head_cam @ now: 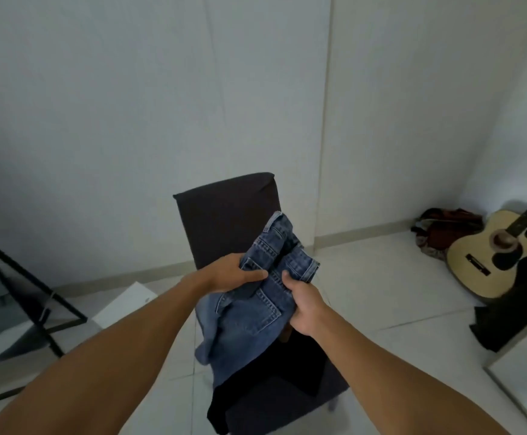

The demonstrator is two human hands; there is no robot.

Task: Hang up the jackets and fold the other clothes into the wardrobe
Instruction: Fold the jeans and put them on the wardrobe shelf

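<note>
The blue jeans (257, 304) hung above the dark chair (224, 221), gripped at the waistband so the legs dropped free, probably to line them up for folding. The left hand (231, 274) had its fingers curled round one side of the waistband, the right hand (303, 304) pinched the other. A black garment (256, 384) lay on the seat (its kind unclear). An acoustic guitar (491, 262) leaned in the corner.

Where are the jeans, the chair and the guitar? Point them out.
jeans (257, 312): head view, on the back pocket.
chair (224, 215): head view, on the dark backrest.
guitar (478, 259): head view, on the pale body.
</note>
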